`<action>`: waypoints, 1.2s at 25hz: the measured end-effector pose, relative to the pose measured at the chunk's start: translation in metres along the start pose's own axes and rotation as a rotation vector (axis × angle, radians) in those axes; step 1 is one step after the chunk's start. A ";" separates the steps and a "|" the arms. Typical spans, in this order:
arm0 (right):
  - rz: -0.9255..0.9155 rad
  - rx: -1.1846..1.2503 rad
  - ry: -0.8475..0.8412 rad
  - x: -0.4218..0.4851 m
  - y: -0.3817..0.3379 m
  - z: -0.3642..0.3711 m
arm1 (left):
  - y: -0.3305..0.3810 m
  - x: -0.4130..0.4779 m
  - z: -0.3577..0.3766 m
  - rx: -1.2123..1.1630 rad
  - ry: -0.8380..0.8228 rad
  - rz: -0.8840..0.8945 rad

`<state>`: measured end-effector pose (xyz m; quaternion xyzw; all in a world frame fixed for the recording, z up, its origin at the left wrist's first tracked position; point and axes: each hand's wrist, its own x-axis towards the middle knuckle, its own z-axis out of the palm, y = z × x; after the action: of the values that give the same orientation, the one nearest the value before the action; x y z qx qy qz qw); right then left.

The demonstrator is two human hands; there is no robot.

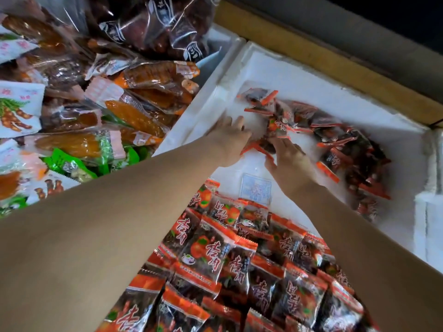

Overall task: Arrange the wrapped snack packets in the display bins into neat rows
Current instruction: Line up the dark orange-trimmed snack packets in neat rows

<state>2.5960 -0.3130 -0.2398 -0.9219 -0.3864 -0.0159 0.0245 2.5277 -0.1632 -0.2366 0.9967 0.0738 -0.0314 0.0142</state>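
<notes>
Reaching into far end of foam bin (254, 58). On left hand (230, 137): fingers straight, close together, flat on floor, likely fencing strays. On right hand (292, 159): fingers straight, pressing loose packets (335, 135), thumb apart, likely raking heap nearer. Near side: neat rows (239, 255) laid.

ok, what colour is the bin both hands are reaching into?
White: the foam bin, head view.

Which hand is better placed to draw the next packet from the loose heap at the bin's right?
Right. The right hand lies beside the loose heap of red-and-dark wrapped packets; the left hand sits by the left wall of the white foam bin.
</notes>
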 end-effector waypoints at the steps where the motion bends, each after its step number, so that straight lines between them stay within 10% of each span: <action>1: -0.018 0.007 0.029 -0.005 0.000 -0.003 | 0.000 -0.003 0.001 0.030 0.028 0.011; 10: 0.314 1.135 -0.028 -0.081 -0.001 -0.056 | 0.017 -0.075 -0.055 -1.004 0.323 -0.045; 18: -0.001 0.577 -0.281 -0.152 -0.013 -0.053 | 0.045 -0.144 -0.043 -0.800 -0.217 -0.029; 30: 0.009 0.445 -0.123 -0.178 -0.016 -0.035 | 0.073 -0.163 -0.030 -0.505 -0.366 0.105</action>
<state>2.4599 -0.4306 -0.2128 -0.8947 -0.3770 0.1258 0.2038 2.3795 -0.2585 -0.1945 0.9418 0.0241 -0.1903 0.2760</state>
